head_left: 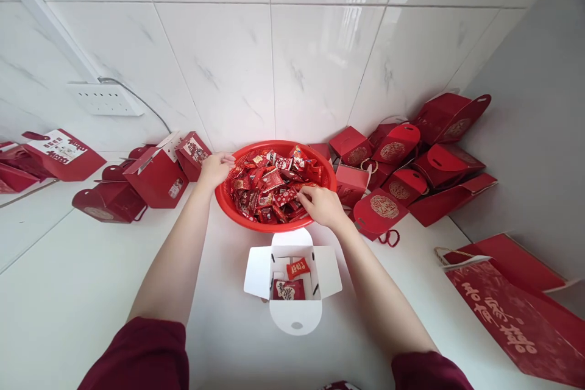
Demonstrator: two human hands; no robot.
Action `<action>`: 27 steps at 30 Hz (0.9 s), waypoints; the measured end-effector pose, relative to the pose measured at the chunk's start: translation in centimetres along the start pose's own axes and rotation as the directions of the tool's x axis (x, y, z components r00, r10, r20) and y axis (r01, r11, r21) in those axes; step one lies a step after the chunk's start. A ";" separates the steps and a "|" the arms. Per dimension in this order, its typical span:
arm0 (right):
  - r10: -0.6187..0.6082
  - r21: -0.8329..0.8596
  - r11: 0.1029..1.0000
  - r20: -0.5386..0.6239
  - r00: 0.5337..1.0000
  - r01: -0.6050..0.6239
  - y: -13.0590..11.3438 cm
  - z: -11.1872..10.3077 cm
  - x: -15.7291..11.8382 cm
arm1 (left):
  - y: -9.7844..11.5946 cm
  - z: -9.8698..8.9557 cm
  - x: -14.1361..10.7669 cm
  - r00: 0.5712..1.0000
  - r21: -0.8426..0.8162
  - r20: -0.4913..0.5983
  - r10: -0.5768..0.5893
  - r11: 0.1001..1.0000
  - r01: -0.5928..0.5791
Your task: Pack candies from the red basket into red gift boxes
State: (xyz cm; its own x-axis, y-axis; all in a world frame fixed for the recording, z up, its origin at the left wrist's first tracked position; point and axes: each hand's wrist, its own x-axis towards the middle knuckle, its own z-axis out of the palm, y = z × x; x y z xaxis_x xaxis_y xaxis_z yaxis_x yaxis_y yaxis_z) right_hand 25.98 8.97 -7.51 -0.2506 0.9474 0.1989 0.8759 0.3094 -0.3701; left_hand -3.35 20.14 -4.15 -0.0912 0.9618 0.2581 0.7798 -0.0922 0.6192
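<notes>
A red plastic basket [274, 226] full of red-wrapped candies [272, 180] stands against the tiled wall. My left hand [217, 169] is at its left rim, fingers stretched out and holding no candy. Over the basket's right side, my right hand [322, 204] has its fingers curled among the candies, thumb and forefinger closing at a wrapped one. Directly in front of the basket sits a small box [296, 317], white inside, with its flaps spread wide. Inside it lie a small red candy packet [298, 268] and a larger dark red packet [289, 290].
Red gift boxes [384, 210] are piled right of the basket, and more red boxes [155, 180] stand at the left. A red paper bag [512, 311] lies at the right on the white tabletop [228, 329]. A power strip [107, 99] hangs on the wall.
</notes>
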 end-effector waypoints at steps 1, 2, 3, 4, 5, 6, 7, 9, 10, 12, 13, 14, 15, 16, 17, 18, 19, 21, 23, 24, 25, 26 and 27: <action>0.000 -0.004 1.000 -0.001 1.000 0.000 0.0 0.0 0.0 | -0.4 0.5 0.2 1.000 0.005 0.004 -0.007 1.000 0.007; 0.001 -0.007 1.000 -0.001 1.000 -0.001 -0.1 0.0 0.0 | -0.6 0.9 0.3 1.000 0.015 0.004 -0.008 1.000 0.008; 0.003 -0.010 1.000 -0.001 1.000 -0.003 -0.1 0.0 0.1 | -0.7 1.4 0.2 1.000 0.028 0.001 -0.003 1.000 0.003; 0.005 -0.014 1.000 -0.001 1.000 -0.005 -0.1 0.1 0.1 | -0.7 1.7 0.1 1.000 0.045 -0.001 0.005 0.999 -0.004; 0.006 -0.016 1.000 0.000 1.000 -0.006 -0.1 0.1 0.1 | -0.7 2.0 -0.1 1.000 0.064 0.001 0.013 0.998 -0.013; 0.006 -0.018 1.000 0.000 1.000 -0.006 -0.1 0.1 0.2 | -0.6 2.2 -0.2 1.000 0.082 0.006 0.022 0.996 -0.022; 0.005 -0.019 1.000 0.000 1.000 -0.005 0.0 0.2 0.2 | -0.5 2.3 -0.3 0.999 0.101 0.012 0.029 0.994 -0.031; 0.002 -0.017 1.000 0.001 1.000 -0.002 0.0 0.2 0.2 | -0.4 2.4 -0.4 0.999 0.138 0.026 0.040 0.989 -0.043; 0.001 -0.016 1.000 0.002 1.000 0.000 0.0 0.3 0.2 | -0.4 2.3 -0.5 0.999 0.157 0.032 0.044 0.986 -0.048; 0.001 -0.015 1.000 0.002 1.000 -0.001 0.0 0.3 0.1 | -0.4 2.3 -0.6 0.998 0.197 0.044 0.053 0.979 -0.060; 0.001 -0.014 1.000 0.002 1.000 -0.001 0.0 0.2 0.1 | -0.3 2.3 -0.6 0.997 0.216 0.051 0.057 0.974 -0.067; 0.000 -0.013 1.000 0.001 1.000 0.000 0.0 0.2 0.1 | -0.3 2.4 -0.7 0.996 0.233 0.059 0.060 0.970 -0.073; -0.002 -0.012 1.000 0.000 1.000 0.002 0.0 0.2 0.1 | -0.2 2.4 -0.8 0.996 0.248 0.069 0.063 0.966 -0.078; -0.005 -0.010 1.000 -0.002 1.000 0.005 0.0 0.3 0.1 | -0.2 2.5 -0.9 0.995 0.260 0.081 0.064 0.962 -0.083; -0.008 -0.009 1.000 -0.003 1.000 0.008 0.1 0.3 0.1 | -0.1 2.6 -1.0 0.994 0.269 0.094 0.063 0.959 -0.086; -0.011 -0.008 1.000 -0.006 1.000 0.011 0.1 0.3 0.1 | 0.0 2.6 -1.1 0.992 0.275 0.108 0.060 0.957 -0.088; -0.013 -0.007 1.000 -0.007 1.000 0.013 0.1 0.3 0.1 | 0.0 2.7 -1.1 0.991 0.276 0.124 0.057 0.957 -0.090; -0.015 -0.007 1.000 -0.012 1.000 0.015 0.1 0.4 0.1 | 0.1 2.9 -1.2 0.987 0.263 0.154 0.049 0.961 -0.089; -0.015 -0.008 1.000 -0.016 1.000 0.015 0.1 0.4 0.1 | 0.1 3.0 -1.1 0.982 0.226 0.183 0.041 0.971 -0.082; -0.014 -0.009 1.000 -0.017 1.000 0.014 0.1 0.4 0.1 | 0.0 3.1 -1.0 0.979 0.196 0.198 0.039 0.977 -0.079; -0.012 -0.010 1.000 -0.019 1.000 0.012 0.1 0.4 0.1 | -0.1 3.1 -0.9 0.976 0.160 0.212 0.041 0.984 -0.076; -0.010 -0.011 1.000 -0.021 1.000 0.010 0.1 0.4 0.1 | -0.2 3.1 -0.7 0.974 0.115 0.223 0.045 0.991 -0.072; -0.008 -0.013 1.000 -0.023 1.000 0.007 0.1 0.4 0.1 | -0.3 3.0 -0.6 0.972 0.063 0.231 0.052 0.996 -0.068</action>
State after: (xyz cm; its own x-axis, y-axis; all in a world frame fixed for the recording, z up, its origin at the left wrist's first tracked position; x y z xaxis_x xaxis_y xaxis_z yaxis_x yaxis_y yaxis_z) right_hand 25.91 9.09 -7.88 -0.2478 0.9429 0.2228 0.8793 0.3154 -0.3569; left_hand -1.65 20.35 -6.69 0.0951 0.9892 0.1114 0.8217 -0.1412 0.5522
